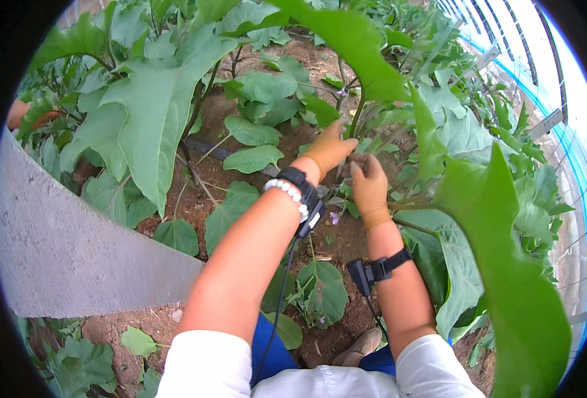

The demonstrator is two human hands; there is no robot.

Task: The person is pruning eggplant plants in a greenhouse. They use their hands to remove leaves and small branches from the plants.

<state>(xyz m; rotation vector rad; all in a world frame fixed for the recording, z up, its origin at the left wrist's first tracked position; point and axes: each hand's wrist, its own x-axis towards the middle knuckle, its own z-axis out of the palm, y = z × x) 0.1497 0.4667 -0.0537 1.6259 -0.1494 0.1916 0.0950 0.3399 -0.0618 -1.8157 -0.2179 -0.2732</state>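
Observation:
Both of my hands, in thin tan gloves, reach in among eggplant plants just ahead of me. My left hand (330, 147) is beside a dark upright eggplant stem (357, 117), palm down, its fingertips partly hidden at the stem's base. Just below and to the right, my right hand (369, 184) has its fingers bent and thumb up near the same stem; whether anything thin is between the fingers cannot be told. A purple flower (341, 92) hangs above the hands and another purple flower (334, 218) is below them.
Large eggplant leaves (512, 268) hang close on the right and upper left. A grey concrete-like slab (84, 239) juts in from the left. Another person's arm (17, 114) shows at the far left. Greenhouse film with blue stripes (579, 174) runs along the right.

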